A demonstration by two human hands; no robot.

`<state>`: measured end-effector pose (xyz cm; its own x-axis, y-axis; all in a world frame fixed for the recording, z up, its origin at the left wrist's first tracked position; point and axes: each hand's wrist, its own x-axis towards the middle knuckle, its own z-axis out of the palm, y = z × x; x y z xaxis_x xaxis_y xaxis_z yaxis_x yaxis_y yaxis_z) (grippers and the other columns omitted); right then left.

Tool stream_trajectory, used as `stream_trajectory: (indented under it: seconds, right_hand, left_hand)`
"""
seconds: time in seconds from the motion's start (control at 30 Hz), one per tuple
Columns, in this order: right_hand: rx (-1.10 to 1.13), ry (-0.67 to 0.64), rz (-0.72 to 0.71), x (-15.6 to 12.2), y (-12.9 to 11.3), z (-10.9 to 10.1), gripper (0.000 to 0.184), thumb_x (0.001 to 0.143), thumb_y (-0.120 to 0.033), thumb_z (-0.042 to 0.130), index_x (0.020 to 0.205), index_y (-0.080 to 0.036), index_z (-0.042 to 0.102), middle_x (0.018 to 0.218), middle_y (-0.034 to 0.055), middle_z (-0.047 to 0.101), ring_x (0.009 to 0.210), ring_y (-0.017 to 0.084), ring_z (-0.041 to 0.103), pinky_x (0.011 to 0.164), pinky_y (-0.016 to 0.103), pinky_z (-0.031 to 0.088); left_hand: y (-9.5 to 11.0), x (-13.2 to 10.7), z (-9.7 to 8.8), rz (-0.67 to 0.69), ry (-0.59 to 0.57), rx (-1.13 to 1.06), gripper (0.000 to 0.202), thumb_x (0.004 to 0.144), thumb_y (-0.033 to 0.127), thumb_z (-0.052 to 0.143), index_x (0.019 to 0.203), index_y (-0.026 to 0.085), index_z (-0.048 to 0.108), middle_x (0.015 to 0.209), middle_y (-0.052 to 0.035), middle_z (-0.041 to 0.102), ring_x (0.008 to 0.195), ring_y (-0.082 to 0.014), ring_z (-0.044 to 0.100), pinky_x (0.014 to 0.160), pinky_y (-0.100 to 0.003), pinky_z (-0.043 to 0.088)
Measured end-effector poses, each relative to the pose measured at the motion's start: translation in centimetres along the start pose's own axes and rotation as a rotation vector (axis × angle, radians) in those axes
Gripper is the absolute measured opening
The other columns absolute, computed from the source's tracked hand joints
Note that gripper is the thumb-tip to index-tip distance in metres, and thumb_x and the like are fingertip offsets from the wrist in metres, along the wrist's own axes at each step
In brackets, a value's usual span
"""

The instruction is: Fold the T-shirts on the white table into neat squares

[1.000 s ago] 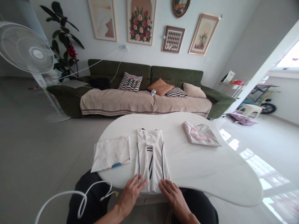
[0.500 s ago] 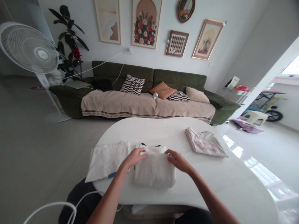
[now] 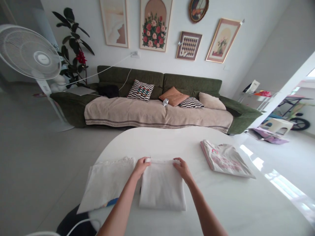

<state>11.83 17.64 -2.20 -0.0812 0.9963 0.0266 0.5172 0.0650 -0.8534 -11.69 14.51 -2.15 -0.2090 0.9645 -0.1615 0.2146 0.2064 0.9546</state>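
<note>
A white T-shirt, folded into a neat rectangle, lies on the white table in front of me. At its far left corner my left hand pinches the cloth. My right hand grips the far right corner in the same way. The shirt's dark collar trim is almost wholly covered by the folded cloth. Left of it, partly behind my left forearm, a second white garment is spread flat, a bit of blue print at its near edge.
Folded shirts with a pink print lie on the table's right side. Beyond the table stands a green sofa with cushions. A white fan is at the left. A white cable loops at the lower left.
My hands have drawn the folded layer up to the shirt's collar end, covering the dark collar trim. The view has shifted slightly, so the table looks closer.
</note>
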Motion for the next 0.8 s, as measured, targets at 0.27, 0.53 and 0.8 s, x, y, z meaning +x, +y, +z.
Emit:
stream_trajectory:
  seconds: [0.27,0.53,0.8]
  right_hand:
    - [-0.218,0.2,0.025,0.0,1.0,1.9,0.039,0.074,-0.032,0.043,0.109,-0.016,0.049,0.088,0.0086,0.059,0.087,0.022,0.055,0.077,0.034,0.041]
    - [-0.615,0.192,-0.314,-2.8,0.0,4.3,0.05,0.086,-0.038,0.028,0.131,-0.016,0.032,0.141,0.0132,0.022,0.13,0.026,0.015,0.1,0.046,0.021]
    - [-0.791,-0.067,-0.158,-3.6,0.7,5.9,0.06,0.084,-0.053,0.028,0.137,-0.025,0.019,0.145,0.0053,0.007,0.132,0.025,0.0,0.101,0.049,0.016]
  left_hand:
    - [-1.5,1.6,1.6,0.044,0.206,0.177,0.016,0.063,0.018,0.06,0.079,0.015,0.058,0.072,-0.0001,0.06,0.071,-0.014,0.056,0.068,-0.024,0.043]
    - [-1.4,-2.4,2.9,0.523,0.274,0.605,0.042,0.084,0.026,0.035,0.124,0.014,0.04,0.129,-0.0128,0.041,0.124,-0.0222,0.03,0.1,-0.039,0.029]
    - [-3.2,-3.5,4.9,0.36,0.185,0.961,0.057,0.083,0.045,0.034,0.134,0.019,0.028,0.144,-0.0098,0.017,0.129,-0.0363,0.01,0.098,-0.054,0.022]
